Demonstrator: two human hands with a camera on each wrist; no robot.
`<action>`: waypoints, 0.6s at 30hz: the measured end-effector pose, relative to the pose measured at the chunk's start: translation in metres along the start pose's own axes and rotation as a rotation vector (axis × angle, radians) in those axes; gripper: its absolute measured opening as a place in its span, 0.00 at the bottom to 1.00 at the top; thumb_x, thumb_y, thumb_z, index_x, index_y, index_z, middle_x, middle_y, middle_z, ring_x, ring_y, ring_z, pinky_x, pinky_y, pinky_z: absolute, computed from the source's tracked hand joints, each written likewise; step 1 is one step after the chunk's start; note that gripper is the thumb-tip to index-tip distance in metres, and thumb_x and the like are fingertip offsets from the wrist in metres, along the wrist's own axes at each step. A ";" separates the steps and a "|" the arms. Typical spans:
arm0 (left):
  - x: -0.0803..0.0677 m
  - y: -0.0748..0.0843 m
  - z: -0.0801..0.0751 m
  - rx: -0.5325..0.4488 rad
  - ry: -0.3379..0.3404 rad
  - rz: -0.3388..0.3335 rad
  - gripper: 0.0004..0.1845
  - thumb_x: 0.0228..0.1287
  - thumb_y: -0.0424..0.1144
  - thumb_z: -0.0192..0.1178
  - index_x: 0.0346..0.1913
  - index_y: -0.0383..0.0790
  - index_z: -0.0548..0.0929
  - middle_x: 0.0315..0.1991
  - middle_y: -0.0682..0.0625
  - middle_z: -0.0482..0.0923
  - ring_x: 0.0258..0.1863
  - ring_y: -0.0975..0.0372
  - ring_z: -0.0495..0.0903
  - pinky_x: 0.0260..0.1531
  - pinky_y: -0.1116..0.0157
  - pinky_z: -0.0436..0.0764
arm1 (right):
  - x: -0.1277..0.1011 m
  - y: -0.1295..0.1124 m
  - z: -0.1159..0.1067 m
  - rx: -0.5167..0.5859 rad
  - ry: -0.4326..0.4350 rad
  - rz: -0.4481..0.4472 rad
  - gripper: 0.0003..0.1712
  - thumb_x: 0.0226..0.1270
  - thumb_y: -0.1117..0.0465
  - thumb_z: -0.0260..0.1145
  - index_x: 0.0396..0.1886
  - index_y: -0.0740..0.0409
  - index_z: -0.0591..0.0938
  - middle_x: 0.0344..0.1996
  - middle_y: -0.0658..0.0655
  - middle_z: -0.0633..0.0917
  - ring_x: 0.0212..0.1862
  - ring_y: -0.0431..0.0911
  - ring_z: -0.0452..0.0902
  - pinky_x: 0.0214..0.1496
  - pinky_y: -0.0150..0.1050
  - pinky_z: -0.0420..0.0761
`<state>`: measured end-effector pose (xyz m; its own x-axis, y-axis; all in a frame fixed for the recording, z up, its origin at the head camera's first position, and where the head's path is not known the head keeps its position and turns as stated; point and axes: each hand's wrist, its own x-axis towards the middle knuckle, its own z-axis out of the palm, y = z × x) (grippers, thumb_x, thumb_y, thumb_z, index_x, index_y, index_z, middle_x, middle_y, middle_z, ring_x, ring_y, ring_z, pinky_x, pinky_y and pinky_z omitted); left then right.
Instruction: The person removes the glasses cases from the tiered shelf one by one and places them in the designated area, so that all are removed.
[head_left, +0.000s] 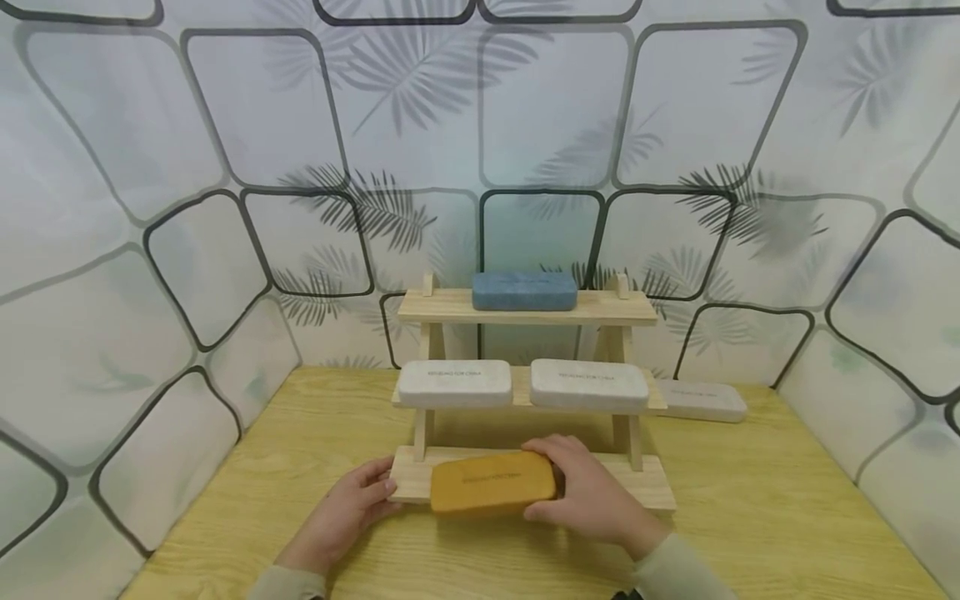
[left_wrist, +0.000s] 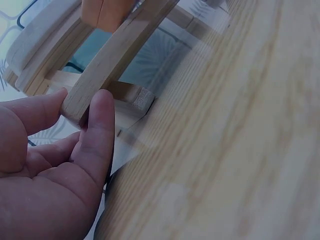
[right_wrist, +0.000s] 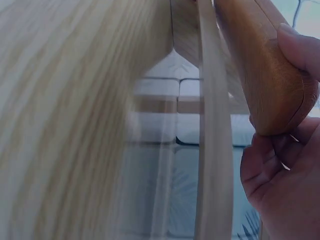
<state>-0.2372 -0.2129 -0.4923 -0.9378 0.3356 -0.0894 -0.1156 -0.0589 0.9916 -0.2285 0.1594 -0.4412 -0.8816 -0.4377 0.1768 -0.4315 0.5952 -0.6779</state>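
A three-tier wooden display stand [head_left: 652, 483] stands on the table. My left hand [head_left: 352, 510] pinches the left end of its bottom shelf [left_wrist: 95, 82] between thumb and fingers. My right hand [head_left: 588, 492] grips the right end of an orange glasses case [head_left: 491, 483], thumb on one side and fingers on the other. In the head view the case lies over the bottom shelf, slightly tilted, its left end lower. The right wrist view shows the case's end [right_wrist: 280, 95] in the hand, close beside the shelf's edge [right_wrist: 215, 125].
Two white glasses cases, one left [head_left: 454, 383] and one right [head_left: 588, 385], sit on the middle shelf. A blue case [head_left: 524, 292] rests on the top shelf. Another white case [head_left: 705, 401] lies on the table [head_left: 750, 500] behind the stand's right side. Patterned cloth walls [head_left: 420, 125] enclose the table.
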 end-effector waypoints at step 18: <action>-0.001 0.002 0.002 -0.003 0.033 -0.013 0.36 0.78 0.36 0.55 0.75 0.18 0.51 0.69 0.26 0.63 0.58 0.53 0.76 0.55 0.60 0.82 | -0.062 0.049 -0.071 -0.076 0.128 -0.045 0.42 0.57 0.45 0.79 0.70 0.44 0.73 0.61 0.48 0.76 0.48 0.38 0.74 0.47 0.36 0.79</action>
<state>-0.2356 -0.2111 -0.4897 -0.9465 0.3049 -0.1058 -0.1290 -0.0570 0.9900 -0.2090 0.2639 -0.4347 -0.8760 -0.3784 0.2990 -0.4803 0.6285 -0.6118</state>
